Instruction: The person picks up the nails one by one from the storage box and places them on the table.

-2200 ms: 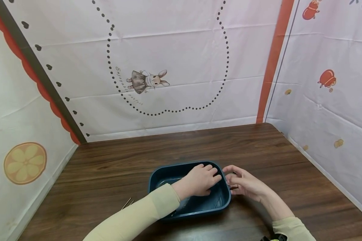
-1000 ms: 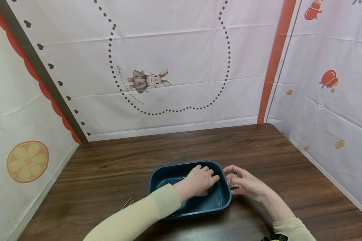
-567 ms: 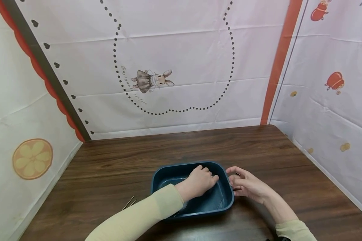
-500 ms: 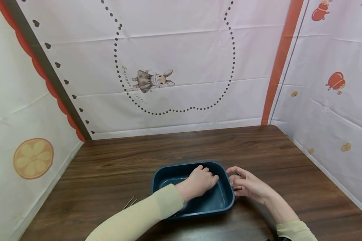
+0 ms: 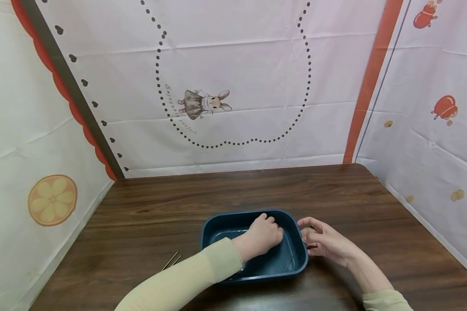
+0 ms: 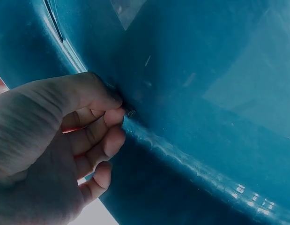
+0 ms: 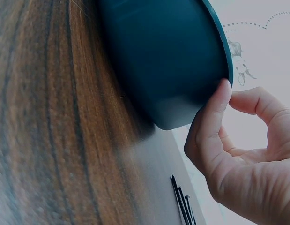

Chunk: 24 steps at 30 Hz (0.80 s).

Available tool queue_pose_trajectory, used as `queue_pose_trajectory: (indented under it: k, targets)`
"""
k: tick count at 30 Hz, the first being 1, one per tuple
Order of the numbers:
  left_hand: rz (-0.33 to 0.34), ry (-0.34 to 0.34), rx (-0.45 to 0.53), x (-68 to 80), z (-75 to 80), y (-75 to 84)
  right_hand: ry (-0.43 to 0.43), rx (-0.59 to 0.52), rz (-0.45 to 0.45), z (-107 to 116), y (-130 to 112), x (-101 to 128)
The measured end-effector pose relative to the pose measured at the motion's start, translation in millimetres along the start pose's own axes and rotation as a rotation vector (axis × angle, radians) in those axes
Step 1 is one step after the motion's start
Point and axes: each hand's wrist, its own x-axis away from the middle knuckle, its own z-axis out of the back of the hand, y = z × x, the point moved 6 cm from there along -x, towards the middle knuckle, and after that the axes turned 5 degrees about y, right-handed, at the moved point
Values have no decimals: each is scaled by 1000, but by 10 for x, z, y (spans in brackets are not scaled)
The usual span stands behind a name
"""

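A dark blue tray [image 5: 295, 263] sits on the brown wooden surface [image 5: 159, 203], near its front edge and a little right of the middle. The left hand [image 5: 261, 236] reaches down inside the tray, its fingers curled with the tips pressed against the inner wall; the left wrist view shows something very small at the fingertips [image 6: 114, 117], too small to name, so I cannot tell whether the hand pinches it or only touches the wall. The right hand [image 5: 324, 242] lies just outside the tray's right end, fingers loosely bent and holding nothing, with the thumb [image 7: 212, 117] touching the tray's rim. A few thin dark sticks [image 5: 171, 260] lie on the surface just left of the tray, beside the left sleeve [image 5: 187, 280]. Pale printed cloth [image 5: 237, 65] with a rabbit picture [image 5: 206, 103] hangs behind and to both sides of the surface.
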Motion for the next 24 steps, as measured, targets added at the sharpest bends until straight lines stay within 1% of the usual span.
queue_pose_trajectory:
  k: [4,8,12,19,22,24]
  targets:
    - [-11,0,-11,-5,-9,23,-12,-9,5,-8,0,9]
    - [-24,2,-42,-8,-12,39,-6,-1,3,-2,10,14]
    - [-27,1,-53,-8,-4,41,-4,-2,4,8,21,18]
    - [-33,-32,-70,-8,3,7,-18,-13,10,-1,15,18]
    - [-36,-28,-98,-3,-1,-15,-15,-13,6,-7,1,16]
    - [-37,-12,-122,4,4,-31,-9,-8,3,-8,-7,12]
